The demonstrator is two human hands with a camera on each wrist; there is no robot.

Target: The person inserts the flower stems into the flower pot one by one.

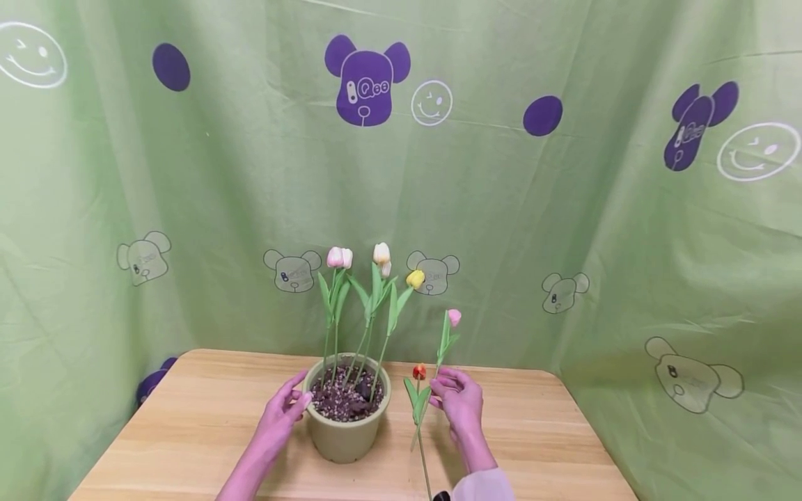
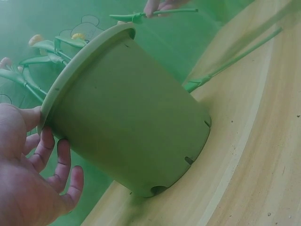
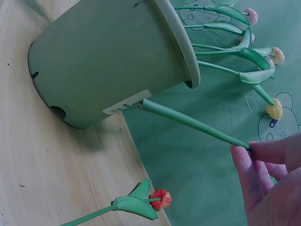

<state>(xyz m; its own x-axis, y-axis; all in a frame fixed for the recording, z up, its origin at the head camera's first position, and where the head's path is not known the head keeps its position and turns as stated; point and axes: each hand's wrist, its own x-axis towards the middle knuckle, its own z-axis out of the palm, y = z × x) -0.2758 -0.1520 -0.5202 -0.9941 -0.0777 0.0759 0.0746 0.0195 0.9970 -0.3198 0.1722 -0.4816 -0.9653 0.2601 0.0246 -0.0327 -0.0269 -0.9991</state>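
Observation:
A green plastic flower pot [image 1: 343,442] with dark, speckled soil [image 1: 332,409] stands on the table, several tulips upright in it. My left hand [image 1: 280,414] pinches its rim at the left; the left wrist view shows thumb and index finger on the rim [image 2: 43,101], other fingers loosely bent. Right of the pot, my right hand [image 1: 460,403] holds a pink tulip [image 1: 454,317] between thumb and fingers. In the right wrist view its bare stem end [image 3: 193,123] points toward the pot, apart from it. A red tulip [image 1: 419,372] lies on the table beside that hand.
The wooden table [image 1: 532,445] has a rounded far edge. Green curtain [image 1: 282,174] with bear and smiley prints hangs behind and at both sides. The potted blooms include a yellow tulip [image 1: 415,280] leaning right. A white label [image 3: 127,102] is on the pot's side.

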